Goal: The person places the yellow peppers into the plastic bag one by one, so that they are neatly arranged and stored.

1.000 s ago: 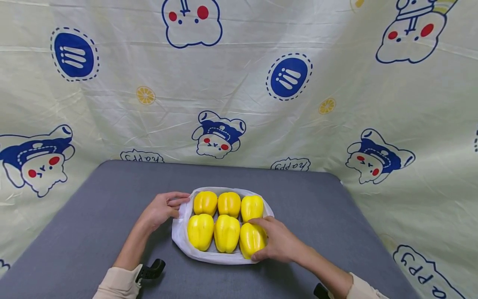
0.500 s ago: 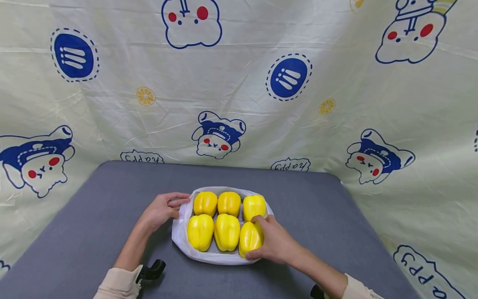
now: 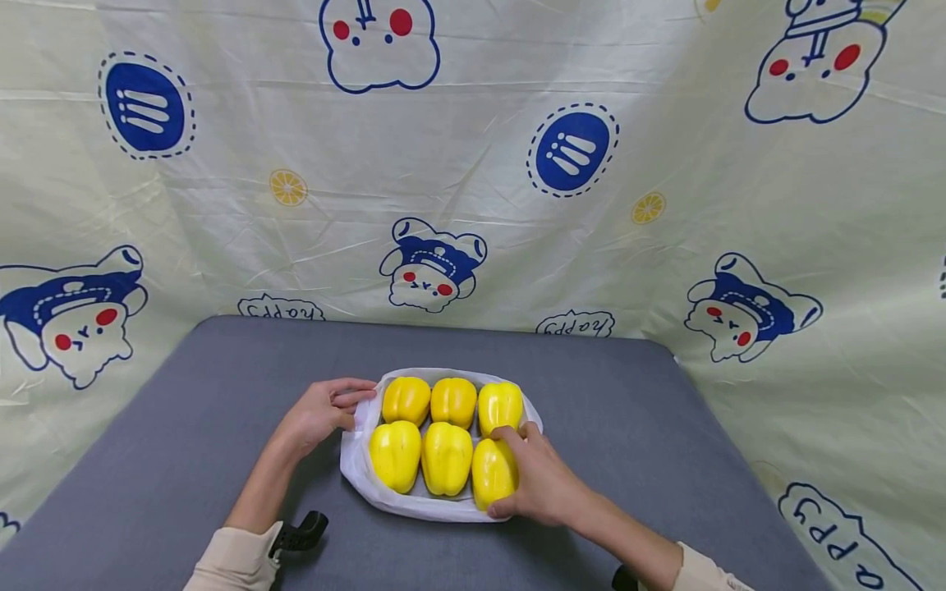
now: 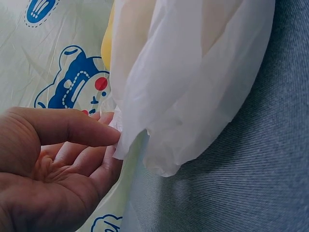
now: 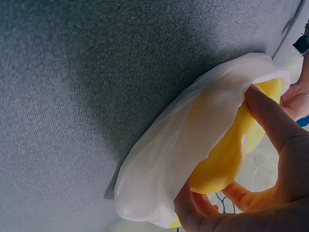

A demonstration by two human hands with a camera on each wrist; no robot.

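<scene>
Several yellow bell peppers lie in two rows of three inside a spread white plastic bag (image 3: 369, 492) with its edge turned up around them. My right hand (image 3: 543, 476) grips the front right bell pepper (image 3: 493, 474), thumb on the near side and fingers on the far side. In the right wrist view the bag's wall (image 5: 159, 159) rises beside that pepper, and fingers overlap its edge. At the bag's left end, my left hand (image 3: 318, 414) pinches the edge between thumb and fingers, also plain in the left wrist view, where the bag (image 4: 169, 87) hangs in folds.
A grey cloth-covered table (image 3: 222, 394) extends around the bag on all sides. Behind it hangs a pale curtain (image 3: 473, 164) printed with cartoon bears. A black strap (image 3: 299, 533) sits on the left wrist.
My right hand has shifted slightly left with the front right bell pepper, now closer to its neighbour. The back right pepper moved a little right, then back left. My left hand stays put.
</scene>
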